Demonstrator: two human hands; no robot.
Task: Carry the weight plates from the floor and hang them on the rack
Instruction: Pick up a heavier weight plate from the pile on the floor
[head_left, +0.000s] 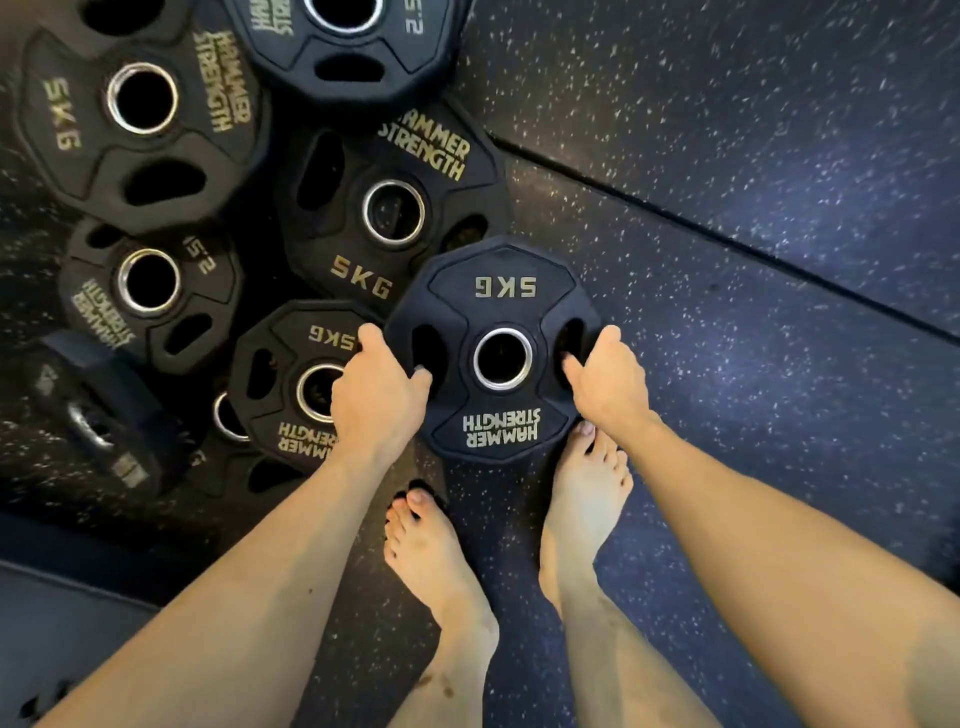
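Matte black rubber plates (140, 104) with steel-ringed holes lay heaped on the speckled floor (753, 364). My left hand (376, 397) and right hand (608, 387) each held a grip through a side slot of the many-sided 5KG plate (498, 306), face up above my bare feet (436, 561).

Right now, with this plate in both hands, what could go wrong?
The 5 kg plate hangs directly over bare toes; if the left hand or right hand slips from the grip holes, it could land there. More plates lie crowded close beside the feet, so stepping left risks a stubbed toe or a trip.
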